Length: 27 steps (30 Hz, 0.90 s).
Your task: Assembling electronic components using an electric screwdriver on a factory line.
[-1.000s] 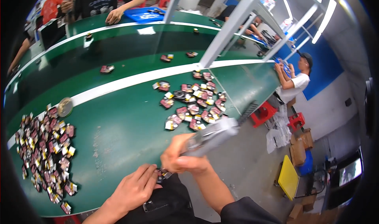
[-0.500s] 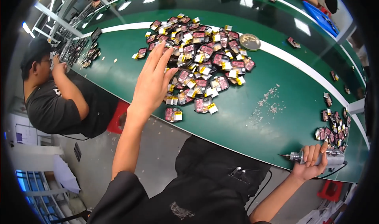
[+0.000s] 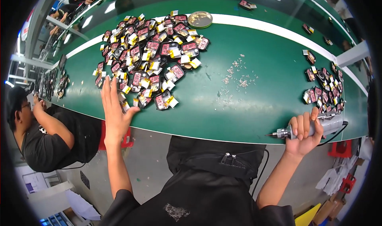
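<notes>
My left hand [image 3: 116,120] is open at the near left edge of a heap of small black devices [image 3: 152,47], its fingers stretched and its thumb apart. These have reddish circuit boards and white-and-yellow battery pouches. One device [image 3: 124,103] is partly hidden behind this hand; whether they touch I cannot tell. At the front edge on the right, my right hand [image 3: 304,135] is wrapped round a grey electric screwdriver [image 3: 331,124], whose bit points left. Between the hands, many tiny pale screws [image 3: 243,82] lie scattered on the green table [image 3: 191,120].
A round shallow dish [image 3: 201,26] with small bits stands behind the heap. A smaller group of devices [image 3: 324,88] lies at the right, by a white post [image 3: 353,55]. Single devices sit on the strip beyond the white rail [image 3: 254,23]. A co-worker [image 3: 47,134] sits at the left.
My left hand has come back from over the heap to its near left edge, fingers still spread. The right hand keeps its hold on the screwdriver. The whole view has shifted.
</notes>
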Tool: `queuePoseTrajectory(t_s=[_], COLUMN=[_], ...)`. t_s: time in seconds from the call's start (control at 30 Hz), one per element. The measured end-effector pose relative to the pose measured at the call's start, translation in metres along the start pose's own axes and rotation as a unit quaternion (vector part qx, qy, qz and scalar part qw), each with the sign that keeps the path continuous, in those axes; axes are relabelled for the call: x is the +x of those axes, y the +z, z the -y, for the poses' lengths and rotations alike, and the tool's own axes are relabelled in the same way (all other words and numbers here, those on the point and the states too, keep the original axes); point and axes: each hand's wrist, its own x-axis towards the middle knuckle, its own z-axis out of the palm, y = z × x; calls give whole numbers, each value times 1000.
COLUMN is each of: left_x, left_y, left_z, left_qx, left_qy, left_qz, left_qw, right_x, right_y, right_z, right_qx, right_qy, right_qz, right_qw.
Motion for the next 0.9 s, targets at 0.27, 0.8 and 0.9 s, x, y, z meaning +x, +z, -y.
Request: queuePoseTrajectory(t_s=[0.27, 0.8, 0.9], left_x=[36, 21, 22], left_y=[16, 28, 31], left_z=[61, -158, -154], left_qx=[91, -77, -71], left_qy=[67, 371, 394], left_qz=[-75, 69, 57], left_qw=[991, 923, 915], right_x=[-1, 1, 1], right_y=[-1, -5, -6], right_z=[4, 5, 4], right_qx=[13, 63, 76], right_qy=[-10, 3, 13], right_qz=[13, 4, 11], right_qw=[1000, 998, 997])
